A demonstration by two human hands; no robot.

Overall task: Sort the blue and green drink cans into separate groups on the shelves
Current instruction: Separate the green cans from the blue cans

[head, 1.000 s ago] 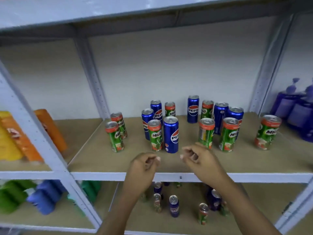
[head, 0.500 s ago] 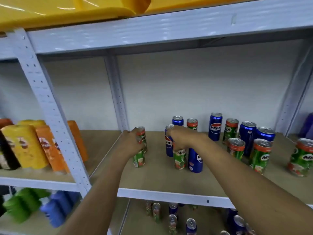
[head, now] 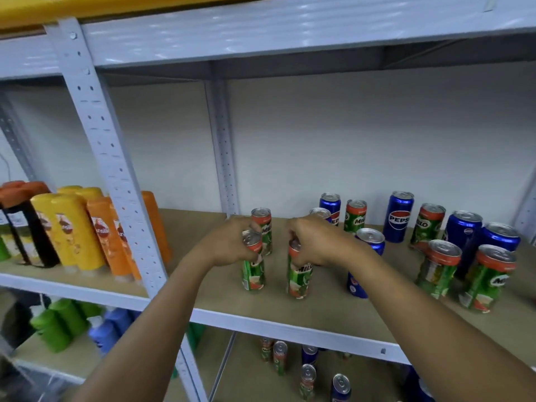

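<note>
My left hand [head: 229, 242] is closed around the top of a green Milo can [head: 253, 274] at the left of the middle shelf [head: 290, 323]. Beside it, my right hand [head: 316, 242] grips the top of a second green Milo can [head: 299, 278]. A third green can [head: 262, 227] stands just behind my left hand. To the right stand several blue Pepsi cans [head: 398, 217] mixed with more green cans [head: 487, 278]. One blue can [head: 366, 262] is partly hidden behind my right forearm.
A white perforated upright [head: 107, 158] divides the bays. Yellow and orange bottles [head: 72, 227] fill the left bay. On the shelf below stand more blue and green cans [head: 307, 378]; green and blue bottles [head: 75, 323] lie lower left. A yellow bin edge [head: 87, 7] sits on top.
Both hands reached from the shelf's front edge onto the shelf and closed on two green cans. The view tilted up and left, and came closer.
</note>
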